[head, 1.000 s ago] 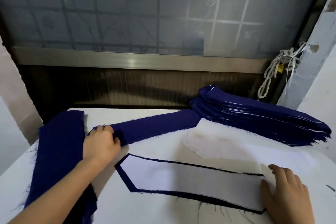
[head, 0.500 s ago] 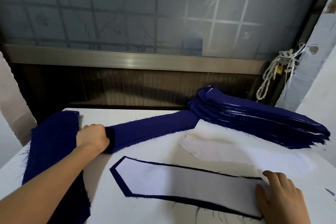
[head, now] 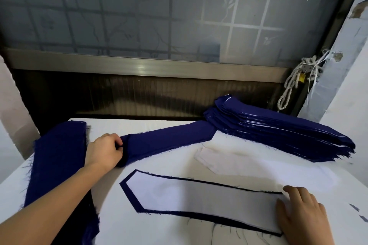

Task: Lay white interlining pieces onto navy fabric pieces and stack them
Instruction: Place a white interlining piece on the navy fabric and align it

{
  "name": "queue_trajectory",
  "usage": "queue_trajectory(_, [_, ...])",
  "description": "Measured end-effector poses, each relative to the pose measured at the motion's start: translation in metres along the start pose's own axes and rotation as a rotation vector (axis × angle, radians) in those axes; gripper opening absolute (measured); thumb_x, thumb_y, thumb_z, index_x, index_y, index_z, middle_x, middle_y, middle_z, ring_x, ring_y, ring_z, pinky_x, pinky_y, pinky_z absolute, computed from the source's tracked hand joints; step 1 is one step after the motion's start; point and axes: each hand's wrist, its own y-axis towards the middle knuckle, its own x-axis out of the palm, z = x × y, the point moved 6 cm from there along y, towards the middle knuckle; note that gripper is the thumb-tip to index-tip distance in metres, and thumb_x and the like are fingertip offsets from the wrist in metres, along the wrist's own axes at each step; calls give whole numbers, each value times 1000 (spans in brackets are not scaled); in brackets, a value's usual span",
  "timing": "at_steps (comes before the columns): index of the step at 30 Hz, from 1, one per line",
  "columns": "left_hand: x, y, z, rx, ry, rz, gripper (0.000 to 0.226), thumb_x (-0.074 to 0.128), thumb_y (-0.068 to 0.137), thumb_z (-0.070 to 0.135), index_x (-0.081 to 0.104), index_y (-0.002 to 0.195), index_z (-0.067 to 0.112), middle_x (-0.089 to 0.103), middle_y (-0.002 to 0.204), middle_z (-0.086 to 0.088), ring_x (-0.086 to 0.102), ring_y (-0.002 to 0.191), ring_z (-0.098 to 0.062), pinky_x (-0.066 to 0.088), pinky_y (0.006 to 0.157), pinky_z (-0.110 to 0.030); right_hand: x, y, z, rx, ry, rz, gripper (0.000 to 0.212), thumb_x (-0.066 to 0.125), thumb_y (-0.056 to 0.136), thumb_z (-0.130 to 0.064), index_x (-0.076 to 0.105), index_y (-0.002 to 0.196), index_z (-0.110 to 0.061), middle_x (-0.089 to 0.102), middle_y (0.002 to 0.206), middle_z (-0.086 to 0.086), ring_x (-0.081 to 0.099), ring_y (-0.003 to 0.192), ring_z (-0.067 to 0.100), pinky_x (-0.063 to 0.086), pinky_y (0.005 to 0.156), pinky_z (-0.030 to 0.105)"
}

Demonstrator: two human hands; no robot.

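Note:
My left hand (head: 104, 150) grips the near end of a long navy fabric piece (head: 169, 141) that stretches toward the back right. A white interlining piece (head: 199, 197) lies on a navy piece (head: 127, 187) in front of me; only a dark border shows round it. My right hand (head: 302, 215) rests flat on its right end. A stack of paired navy and white pieces (head: 278, 133) sits at the back right. Loose white interlining pieces (head: 229, 163) lie beside that stack. A pile of bare navy pieces (head: 57, 157) runs down the left side.
The white table (head: 139, 225) ends at a dark wall panel under a frosted window. A knotted white cord (head: 292, 83) hangs at the right by a pillar. Loose threads lie on the table near the front edge.
My left hand has dragged the end of the long navy piece leftward toward the bare navy pile and curled tighter on it. My right hand has stayed on the interlining's right end.

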Motion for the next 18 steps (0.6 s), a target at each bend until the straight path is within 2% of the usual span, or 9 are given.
queue_trajectory(3, [-6, -4, -1, -32, -229, 106, 45, 70, 89, 10, 53, 130, 17, 62, 103, -1, 56, 80, -18, 51, 74, -36, -11, -3, -1, -2, -23, 96, 30, 66, 74, -21, 70, 95, 0, 65, 89, 19, 64, 76, 44, 46, 69, 50])
queue_trajectory(5, [-8, -8, 3, -61, -354, 113, 63, 73, 88, 11, 42, 143, 16, 56, 102, 4, 59, 88, -19, 53, 85, -41, -12, -4, -5, -20, -21, 83, 49, 44, 78, -37, 70, 100, -2, 65, 94, 17, 63, 80, 42, 43, 76, 50])
queue_trajectory(7, [-13, -16, 20, 4, -404, 96, 52, 75, 87, 12, 54, 135, 13, 59, 99, 7, 61, 93, -19, 51, 87, -35, -15, -2, -20, -67, -7, 73, 49, 43, 80, -38, 69, 104, -4, 66, 99, 15, 63, 85, 40, 42, 79, 50])
queue_trajectory(9, [-21, -35, 51, 194, -384, 82, 24, 76, 85, 13, 72, 108, 11, 62, 91, 9, 63, 89, -18, 49, 81, -31, -17, 0, -50, -135, 86, 62, 38, 60, 82, -30, 66, 112, -7, 65, 108, 12, 63, 93, 38, 46, 81, 49])
queue_trajectory(10, [-25, -49, 68, 305, -378, 61, 15, 76, 86, 14, 75, 100, 11, 62, 89, 8, 63, 86, -16, 50, 79, -33, -18, 1, -71, -181, 157, 39, 41, 69, 81, -26, 62, 117, -10, 63, 114, 10, 62, 100, 34, 47, 83, 48])
queue_trajectory(12, [-27, -81, 103, 529, -372, -19, 10, 72, 89, 15, 77, 98, 14, 63, 90, 9, 62, 84, -12, 53, 78, -36, -20, 3, -115, -311, 249, -14, 60, 78, 77, -27, 54, 131, -15, 57, 131, 4, 56, 118, 26, 44, 96, 42])
queue_trajectory(14, [-29, -118, 137, 773, -328, -67, 18, 67, 85, 12, 76, 100, 18, 64, 93, 8, 62, 84, -13, 53, 74, -32, -27, 7, -157, -469, 339, -42, 70, 79, 76, -28, 49, 138, -19, 49, 144, -2, 45, 133, 17, 34, 109, 38])
queue_trajectory(16, [-32, -151, 162, 1010, -216, -49, 26, 64, 78, 13, 74, 100, 22, 63, 92, 7, 58, 80, -14, 50, 69, -26, -32, 11, -186, -590, 467, -78, 66, 80, 70, -24, 57, 131, -19, 53, 141, -8, 41, 136, 11, 26, 112, 38])
queue_trajectory(18, [-38, -170, 168, 1112, -122, 19, 27, 63, 76, 16, 70, 102, 24, 60, 90, 6, 52, 77, -13, 46, 66, -23, -33, 14, -195, -647, 586, -111, 44, 79, 66, -16, 68, 108, -23, 66, 117, -15, 51, 127, 5, 25, 112, 39])
